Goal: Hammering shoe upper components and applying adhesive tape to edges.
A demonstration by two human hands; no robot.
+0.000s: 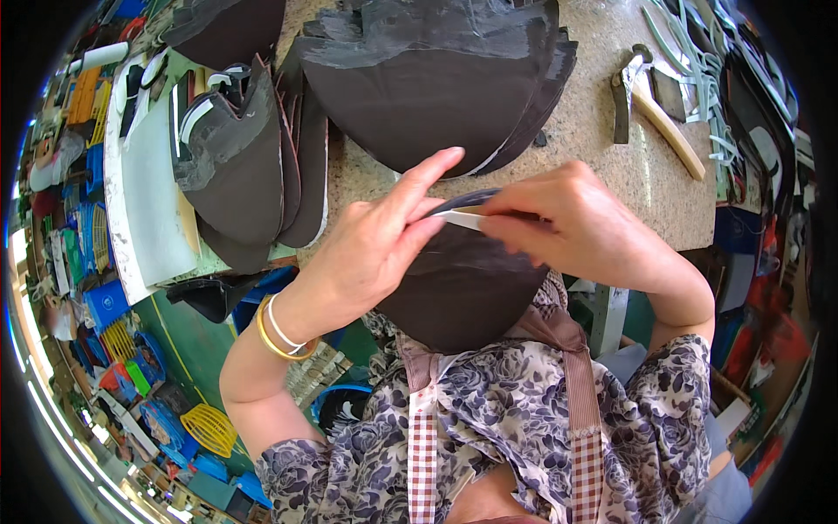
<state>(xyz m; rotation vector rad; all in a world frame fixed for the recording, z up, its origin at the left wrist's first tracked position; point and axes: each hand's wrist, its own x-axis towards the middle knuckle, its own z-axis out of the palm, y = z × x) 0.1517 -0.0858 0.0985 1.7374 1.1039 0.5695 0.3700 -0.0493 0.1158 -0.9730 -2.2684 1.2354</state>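
Note:
A dark brown, round-edged leather piece [463,301] hangs in front of my chest, its top edge raised and folded between my hands. My left hand [371,244] pinches that edge between thumb and fingers, the index finger stretched out. Opposite it, my right hand [567,214] is closed on the same edge with the thumb and bent fingers. A short white strip [461,219] runs along the edge between the two thumbs. Just beyond my hands, a stack of similar dark leather pieces [419,113] lies on the speckled table [598,148], greyish along the far side.
At the right of the table lies a hammer [668,131] with a wooden handle, beside pale green strips [690,52]. More dark cut pieces [236,183] rest on a white board [148,201] at the left. Blue bins and a yellow basket [209,428] stand farther left.

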